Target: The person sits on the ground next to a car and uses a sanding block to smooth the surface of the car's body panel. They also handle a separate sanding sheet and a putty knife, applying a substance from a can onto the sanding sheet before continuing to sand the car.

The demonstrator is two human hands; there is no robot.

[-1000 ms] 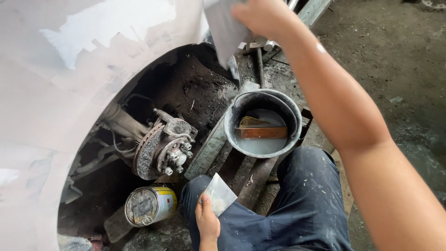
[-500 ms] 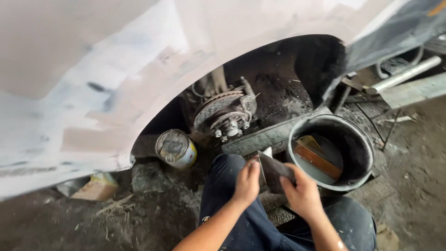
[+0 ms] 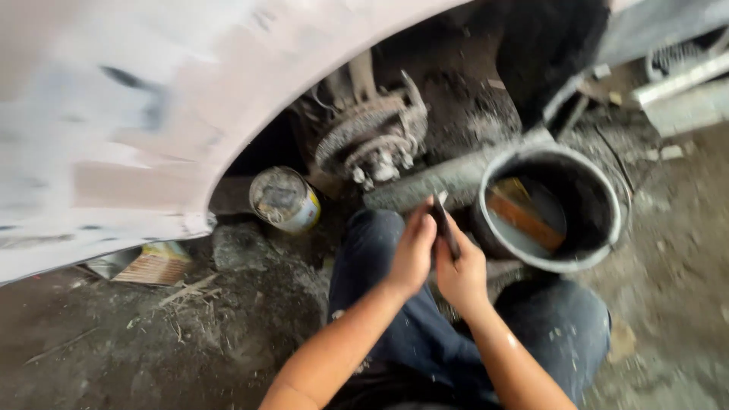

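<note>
Crouching beside the grey-primed car fender [image 3: 137,114], the person is seen from above with both hands brought together over the dark blue trousered knees [image 3: 395,304]. A thin, dark flat blade-like scraper [image 3: 443,220] is pinched between the two hands: the fingers of the left hand [image 3: 414,254] are curled closed against one face of it, and those of the right hand [image 3: 462,273] are wrapped closed around its lower part, so that only its upper edge shows above the knuckles. What exactly the thing is cannot be told through the blur. Just beside the right hand a round grey bucket [image 3: 607,228] stands on the dirt ground, with an orange-brown block [image 3: 524,216] lying in it. In the open wheel arch the rusty brake disc and hub [image 3: 372,140] are exposed, and a dented round metal tin with a yellow side [image 3: 285,199] lies on its side below them. By the look of it, the flat thing is being wiped or settled in the grip; this would be done well with the edge kept away from the palms and the thumbs pressed flat on its faces.
</note>
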